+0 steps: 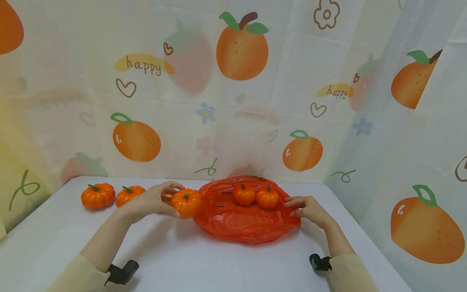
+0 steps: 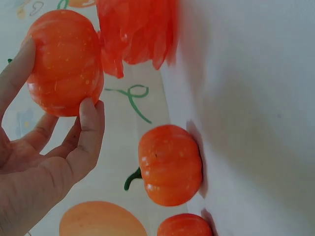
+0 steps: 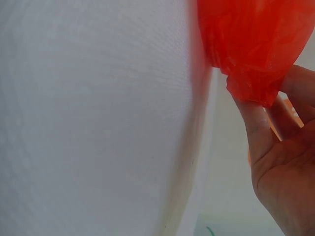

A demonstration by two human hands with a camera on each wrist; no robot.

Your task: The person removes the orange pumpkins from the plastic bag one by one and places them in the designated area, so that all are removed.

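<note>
My left hand (image 1: 151,201) grips a small orange toy pumpkin (image 1: 187,204) with a green stem, at the left side of a red plastic bag (image 1: 240,231). In the left wrist view, thumb and fingers hold this pumpkin (image 2: 64,64) from opposite sides, off the table. The bag lies with its mouth spread wide, and two pumpkins, a left one (image 1: 243,195) and a right one (image 1: 268,198), sit in it side by side. At the bag's right edge, my right hand (image 1: 311,211) pinches the plastic between thumb and fingers; the right wrist view shows the gathered plastic (image 3: 253,83) there.
Two more pumpkins stand at the back left of the white table (image 1: 175,263): one far left (image 1: 97,196), another (image 1: 129,194) partly behind my left wrist. A fruit-printed curtain (image 1: 248,134) hangs behind the table and along its right side.
</note>
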